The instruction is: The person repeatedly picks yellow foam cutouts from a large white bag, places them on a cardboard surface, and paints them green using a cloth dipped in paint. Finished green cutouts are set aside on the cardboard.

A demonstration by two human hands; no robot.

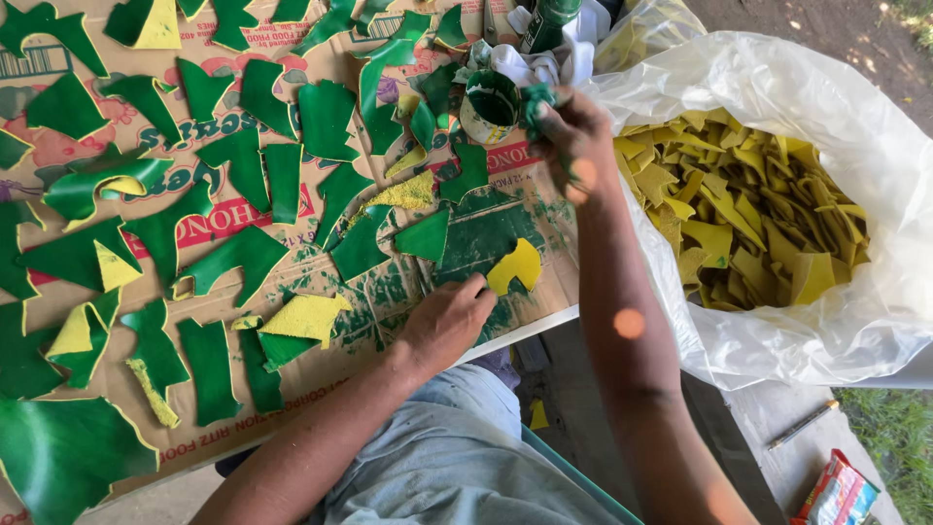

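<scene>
My left hand rests on the paint-stained cardboard, fingertips pressing the edge of a yellow scrap piece. My right hand is raised beside a small can of green paint and pinches a green-soaked sponge or rag at the can's rim. Many green-painted scraps lie spread over the cardboard, some still showing yellow undersides.
A large clear plastic bag at right holds several unpainted yellow scraps. A green bottle and white cloth lie behind the can. A pen and a colourful packet lie at lower right.
</scene>
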